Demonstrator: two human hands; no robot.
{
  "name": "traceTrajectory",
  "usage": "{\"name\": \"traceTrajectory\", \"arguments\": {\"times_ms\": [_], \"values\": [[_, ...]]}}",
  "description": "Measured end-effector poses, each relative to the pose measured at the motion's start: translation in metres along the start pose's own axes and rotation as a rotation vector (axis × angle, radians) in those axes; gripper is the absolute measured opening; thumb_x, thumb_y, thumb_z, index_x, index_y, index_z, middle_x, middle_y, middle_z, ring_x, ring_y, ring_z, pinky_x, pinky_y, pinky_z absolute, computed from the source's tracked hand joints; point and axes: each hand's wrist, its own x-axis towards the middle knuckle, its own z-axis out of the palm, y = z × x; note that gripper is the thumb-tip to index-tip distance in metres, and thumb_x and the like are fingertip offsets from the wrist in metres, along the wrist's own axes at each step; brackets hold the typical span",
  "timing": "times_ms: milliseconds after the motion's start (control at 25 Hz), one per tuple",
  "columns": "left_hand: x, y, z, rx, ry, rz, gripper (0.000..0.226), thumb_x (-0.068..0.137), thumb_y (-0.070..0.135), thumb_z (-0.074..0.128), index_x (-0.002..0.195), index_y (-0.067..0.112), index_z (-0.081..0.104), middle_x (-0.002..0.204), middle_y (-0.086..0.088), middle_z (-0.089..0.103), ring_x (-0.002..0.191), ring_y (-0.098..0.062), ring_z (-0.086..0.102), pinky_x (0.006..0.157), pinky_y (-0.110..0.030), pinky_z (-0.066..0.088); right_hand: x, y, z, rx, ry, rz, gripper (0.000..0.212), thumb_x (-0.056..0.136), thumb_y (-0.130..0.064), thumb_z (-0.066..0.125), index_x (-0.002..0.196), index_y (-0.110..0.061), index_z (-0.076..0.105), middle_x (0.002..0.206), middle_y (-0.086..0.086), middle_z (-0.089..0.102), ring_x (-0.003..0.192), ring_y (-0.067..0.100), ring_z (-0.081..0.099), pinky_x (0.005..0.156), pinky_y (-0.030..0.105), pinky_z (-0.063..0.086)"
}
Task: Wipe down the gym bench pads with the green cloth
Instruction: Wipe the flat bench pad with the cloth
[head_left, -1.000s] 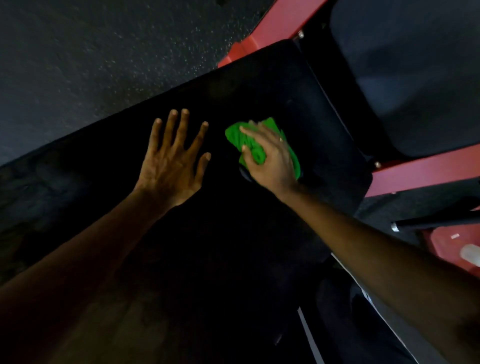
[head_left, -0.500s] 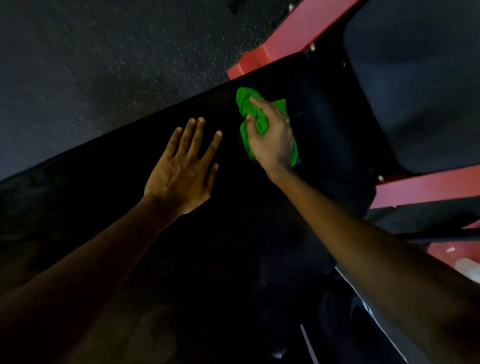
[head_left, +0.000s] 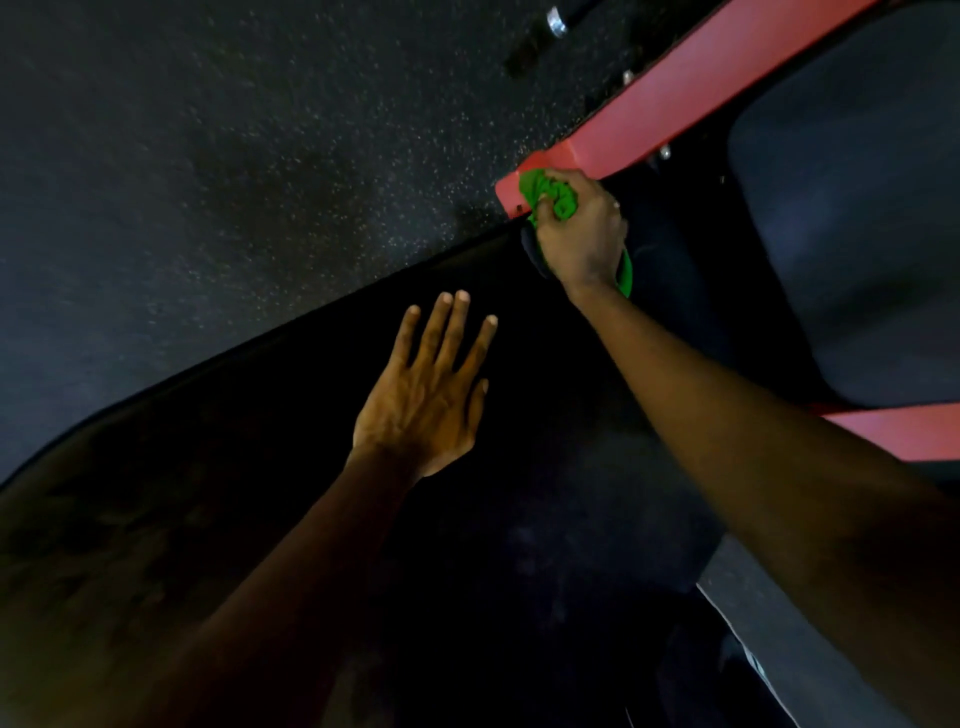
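Your right hand (head_left: 582, 236) is at the far corner of the black bench pad (head_left: 519, 545), its fingers curled tightly round the green cloth (head_left: 551, 196), which is bunched into a wad. The wad pokes out past your knuckles and lies against the blunt end of the red frame tube (head_left: 675, 104), right where that tube meets the pad's corner. A thin strip of the same cloth shows under the heel of the hand beside your wrist. Your left hand (head_left: 426, 400) is nearer to you, close to the pad's long floor-side edge. Its back faces up and all four fingers are straight and slightly fanned, with the thumb tucked along the side. It lies flat over the pad and holds nothing, though the dark surface does not let you tell how firmly the palm bears down. The two hands are well apart, both forearms reaching across the pad. Beyond the pad's right edge sits a second dark upholstered pad (head_left: 857, 234), with another red frame bar (head_left: 893, 431) below it. Speckled black rubber flooring (head_left: 234, 156) fills the area past the long edge, and a metal bar end (head_left: 556, 22) shows near the top.
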Motion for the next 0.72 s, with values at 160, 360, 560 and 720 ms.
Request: {"name": "traceTrajectory", "arguments": {"times_ms": [160, 360, 560, 720], "values": [[-0.001, 0.001, 0.001, -0.009, -0.007, 0.003, 0.067, 0.101, 0.042, 0.021, 0.161, 0.013, 0.011, 0.166, -0.022, 0.005, 0.155, -0.035, 0.002, 0.124, -0.054, 0.0, -0.045, -0.012, -0.007, 0.061, -0.069, -0.307, 0.026, 0.086, -0.03, 0.062, 0.11, -0.028, 0.072, 0.119, -0.01, 0.07, 0.112, 0.017, 0.063, 0.098, 0.041, 0.048], [0.0, 0.0, 0.001, -0.004, -0.022, -0.004, 0.067, 0.102, 0.043, 0.018, 0.161, 0.014, 0.006, 0.166, -0.021, 0.001, 0.155, -0.035, -0.001, 0.124, -0.054, -0.003, -0.021, -0.003, -0.003, -0.063, -0.128, -0.401, 0.031, 0.089, -0.043, 0.058, 0.117, -0.032, 0.067, 0.121, -0.009, 0.067, 0.115, 0.018, 0.061, 0.096, 0.045, 0.049], [-0.001, 0.001, -0.001, -0.001, -0.024, -0.014, 0.067, 0.104, 0.042, 0.018, 0.161, 0.012, 0.001, 0.166, -0.022, -0.003, 0.155, -0.035, -0.004, 0.124, -0.054, -0.005, 0.0, -0.034, 0.007, -0.142, -0.161, -0.2, 0.028, 0.083, -0.044, 0.058, 0.103, -0.029, 0.07, 0.106, -0.003, 0.072, 0.106, 0.027, 0.063, 0.092, 0.044, 0.048], [0.001, 0.0, -0.001, -0.016, -0.017, -0.006, 0.067, 0.102, 0.042, 0.017, 0.161, 0.012, 0.007, 0.166, -0.023, 0.003, 0.155, -0.036, 0.001, 0.124, -0.054, -0.003, -0.022, -0.042, 0.007, -0.051, -0.303, -0.572, 0.027, 0.086, -0.047, 0.058, 0.099, -0.028, 0.072, 0.103, -0.008, 0.072, 0.099, 0.021, 0.067, 0.086, 0.045, 0.052]]}}
